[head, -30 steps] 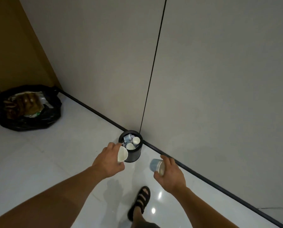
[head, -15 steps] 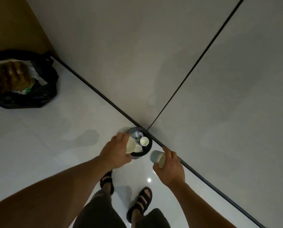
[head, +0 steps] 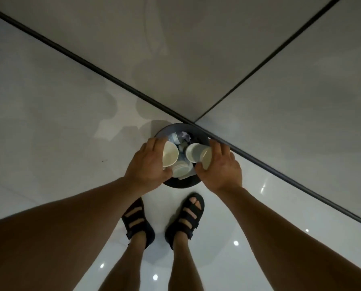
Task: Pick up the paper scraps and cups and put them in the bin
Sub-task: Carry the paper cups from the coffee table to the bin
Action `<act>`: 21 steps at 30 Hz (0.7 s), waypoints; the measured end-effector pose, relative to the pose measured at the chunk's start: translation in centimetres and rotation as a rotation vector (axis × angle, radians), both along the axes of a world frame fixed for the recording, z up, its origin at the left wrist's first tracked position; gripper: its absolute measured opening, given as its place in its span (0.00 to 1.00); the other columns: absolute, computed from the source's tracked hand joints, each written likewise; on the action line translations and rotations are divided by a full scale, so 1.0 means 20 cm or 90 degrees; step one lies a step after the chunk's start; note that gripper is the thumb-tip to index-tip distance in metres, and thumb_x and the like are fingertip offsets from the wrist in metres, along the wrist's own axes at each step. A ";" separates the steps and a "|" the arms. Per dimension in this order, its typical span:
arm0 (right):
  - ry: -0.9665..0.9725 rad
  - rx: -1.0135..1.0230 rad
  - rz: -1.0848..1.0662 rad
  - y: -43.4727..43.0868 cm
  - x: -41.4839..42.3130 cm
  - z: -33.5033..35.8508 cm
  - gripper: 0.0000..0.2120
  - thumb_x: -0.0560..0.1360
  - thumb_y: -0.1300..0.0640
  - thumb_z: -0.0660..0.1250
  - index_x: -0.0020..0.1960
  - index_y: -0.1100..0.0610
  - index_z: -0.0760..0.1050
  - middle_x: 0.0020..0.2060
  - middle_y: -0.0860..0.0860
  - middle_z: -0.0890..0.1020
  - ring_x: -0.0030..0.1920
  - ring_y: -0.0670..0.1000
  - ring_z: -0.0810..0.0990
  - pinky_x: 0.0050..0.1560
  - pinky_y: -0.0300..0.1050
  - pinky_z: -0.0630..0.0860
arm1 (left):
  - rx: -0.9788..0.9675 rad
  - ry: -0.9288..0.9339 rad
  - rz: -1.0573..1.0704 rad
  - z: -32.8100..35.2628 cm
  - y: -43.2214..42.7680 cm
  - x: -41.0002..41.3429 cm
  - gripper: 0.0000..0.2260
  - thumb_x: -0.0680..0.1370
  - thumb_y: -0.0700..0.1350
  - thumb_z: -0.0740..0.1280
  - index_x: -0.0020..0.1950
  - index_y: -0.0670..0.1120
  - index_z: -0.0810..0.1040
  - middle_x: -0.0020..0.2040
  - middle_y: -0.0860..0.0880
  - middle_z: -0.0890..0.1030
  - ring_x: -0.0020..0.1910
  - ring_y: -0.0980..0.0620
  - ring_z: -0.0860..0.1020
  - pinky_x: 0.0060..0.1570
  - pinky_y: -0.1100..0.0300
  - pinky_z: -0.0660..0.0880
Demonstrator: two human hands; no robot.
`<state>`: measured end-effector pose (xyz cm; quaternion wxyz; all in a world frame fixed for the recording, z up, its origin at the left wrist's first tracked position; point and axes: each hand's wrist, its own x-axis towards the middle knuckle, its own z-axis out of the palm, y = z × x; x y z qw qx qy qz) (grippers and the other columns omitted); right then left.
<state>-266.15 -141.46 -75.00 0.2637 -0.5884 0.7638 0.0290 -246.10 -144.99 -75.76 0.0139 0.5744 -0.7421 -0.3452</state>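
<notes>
Drop step: my left hand holds the left cup, my right hand holds the right cup, both over the near-full bin. Next: release inside the rim.

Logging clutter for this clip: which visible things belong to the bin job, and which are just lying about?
Job: cream paper cup in left hand; pale blue-grey paper cup in right hand; round dark bin; white cups already inside.
Just there: black strap sandals; black skirting strip.
</notes>
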 end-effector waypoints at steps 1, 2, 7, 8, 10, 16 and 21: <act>0.006 0.001 0.008 -0.01 -0.01 -0.09 0.34 0.72 0.42 0.67 0.73 0.53 0.60 0.62 0.54 0.72 0.57 0.56 0.75 0.51 0.50 0.74 | -0.013 -0.003 -0.012 -0.09 -0.02 -0.02 0.36 0.69 0.49 0.73 0.72 0.46 0.62 0.65 0.45 0.69 0.61 0.45 0.70 0.56 0.53 0.73; 0.011 0.004 0.013 -0.02 -0.01 -0.17 0.34 0.72 0.42 0.67 0.73 0.53 0.59 0.62 0.54 0.72 0.57 0.56 0.74 0.51 0.50 0.74 | -0.028 -0.006 -0.024 -0.17 -0.04 -0.03 0.36 0.68 0.49 0.73 0.72 0.45 0.62 0.65 0.44 0.70 0.62 0.44 0.70 0.57 0.52 0.72; 0.044 0.003 0.044 -0.06 0.00 -0.44 0.36 0.72 0.40 0.66 0.74 0.52 0.58 0.64 0.55 0.71 0.59 0.57 0.73 0.54 0.50 0.74 | -0.094 0.004 -0.057 -0.45 -0.07 -0.05 0.35 0.67 0.47 0.75 0.70 0.39 0.67 0.64 0.39 0.72 0.66 0.40 0.70 0.63 0.48 0.72; 0.053 0.001 0.053 -0.06 0.00 -0.49 0.36 0.72 0.40 0.66 0.75 0.51 0.57 0.65 0.55 0.70 0.61 0.57 0.72 0.56 0.52 0.73 | -0.109 0.008 -0.073 -0.50 -0.05 -0.06 0.34 0.67 0.45 0.75 0.69 0.37 0.68 0.64 0.38 0.73 0.67 0.39 0.70 0.64 0.46 0.71; 0.076 -0.020 0.077 -0.06 0.01 -0.57 0.37 0.72 0.40 0.66 0.75 0.51 0.57 0.66 0.56 0.69 0.63 0.58 0.70 0.59 0.53 0.72 | -0.119 0.012 -0.080 -0.58 -0.03 -0.09 0.33 0.67 0.43 0.76 0.68 0.35 0.69 0.65 0.36 0.73 0.68 0.37 0.69 0.66 0.43 0.70; 0.050 -0.053 0.102 0.00 0.03 -0.70 0.41 0.73 0.41 0.65 0.79 0.50 0.50 0.79 0.54 0.51 0.78 0.59 0.46 0.73 0.57 0.54 | -0.195 -0.088 -0.140 -0.73 -0.06 -0.05 0.34 0.70 0.54 0.68 0.71 0.40 0.65 0.70 0.40 0.69 0.75 0.40 0.59 0.68 0.39 0.61; 0.017 -0.066 0.096 0.02 0.03 -0.72 0.41 0.74 0.37 0.61 0.79 0.49 0.48 0.79 0.53 0.50 0.79 0.57 0.43 0.74 0.56 0.49 | -0.143 -0.147 -0.157 -0.72 -0.02 -0.01 0.40 0.69 0.61 0.64 0.76 0.44 0.58 0.77 0.41 0.58 0.76 0.38 0.53 0.68 0.36 0.59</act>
